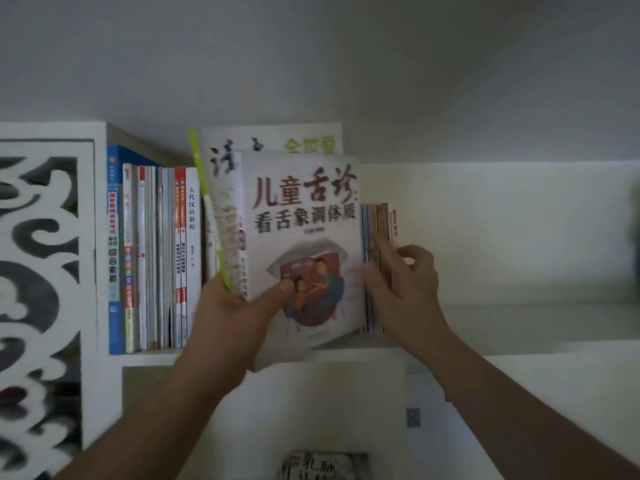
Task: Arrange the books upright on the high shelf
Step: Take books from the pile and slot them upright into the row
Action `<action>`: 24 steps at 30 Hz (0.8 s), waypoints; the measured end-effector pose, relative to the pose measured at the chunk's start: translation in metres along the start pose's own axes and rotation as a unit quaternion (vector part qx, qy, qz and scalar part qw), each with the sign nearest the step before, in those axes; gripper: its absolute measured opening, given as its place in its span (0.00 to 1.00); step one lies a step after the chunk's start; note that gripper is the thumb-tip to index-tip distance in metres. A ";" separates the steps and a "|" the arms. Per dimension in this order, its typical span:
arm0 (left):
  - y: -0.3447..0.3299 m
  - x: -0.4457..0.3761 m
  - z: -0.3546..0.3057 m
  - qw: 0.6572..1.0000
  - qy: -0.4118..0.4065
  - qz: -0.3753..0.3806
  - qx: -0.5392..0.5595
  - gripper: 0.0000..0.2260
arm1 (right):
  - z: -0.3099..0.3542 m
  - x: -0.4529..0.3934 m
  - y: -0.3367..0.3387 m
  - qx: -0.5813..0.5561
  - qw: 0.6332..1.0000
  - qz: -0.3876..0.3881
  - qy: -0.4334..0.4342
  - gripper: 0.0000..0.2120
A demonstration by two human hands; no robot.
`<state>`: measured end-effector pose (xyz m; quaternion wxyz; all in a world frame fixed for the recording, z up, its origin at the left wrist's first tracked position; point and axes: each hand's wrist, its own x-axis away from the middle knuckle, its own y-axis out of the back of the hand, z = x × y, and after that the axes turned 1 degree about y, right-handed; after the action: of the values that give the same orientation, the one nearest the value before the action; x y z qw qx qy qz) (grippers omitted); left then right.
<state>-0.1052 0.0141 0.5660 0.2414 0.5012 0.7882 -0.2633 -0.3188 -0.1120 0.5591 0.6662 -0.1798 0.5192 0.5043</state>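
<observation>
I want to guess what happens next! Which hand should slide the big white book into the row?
Left, probably. The left hand already grips the white book, thumb on its cover. The right hand is busy touching the thin books beside it.

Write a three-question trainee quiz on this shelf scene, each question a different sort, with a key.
1. True or false: the left hand holds the white book with its thumb on the front cover.
2. Multiple choice: the right hand touches A) the blue book at the far left, B) the thin books right of the white book, C) the carved panel.
3. Fill in: the tall book with the green edge leans, while the row to its left stands ____.

Key: 1 true; 2 B; 3 upright.
</observation>
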 end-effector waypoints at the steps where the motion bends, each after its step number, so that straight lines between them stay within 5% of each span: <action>1: 0.010 -0.001 -0.005 1.000 -0.004 -0.020 0.000 0.14 | 0.003 -0.008 0.001 0.005 1.000 0.004 -0.010 0.32; 9: 0.090 0.017 -0.034 0.996 -0.012 -0.088 -0.017 0.14 | 0.041 -0.084 -0.003 0.201 0.974 0.078 0.076 0.59; 15: 0.093 0.031 -0.044 0.997 -0.013 -0.070 0.024 0.15 | 0.059 -0.114 0.001 0.271 0.937 0.189 0.115 0.50; 24: 0.063 0.055 -0.043 0.998 0.016 -0.065 0.004 0.16 | 0.050 -0.106 -0.007 0.271 0.939 0.143 0.156 0.46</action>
<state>-0.0732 0.1015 0.5515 0.2095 0.4543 0.8215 -0.2737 -0.2827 -0.1279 0.6692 0.5212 0.0076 0.7538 0.4000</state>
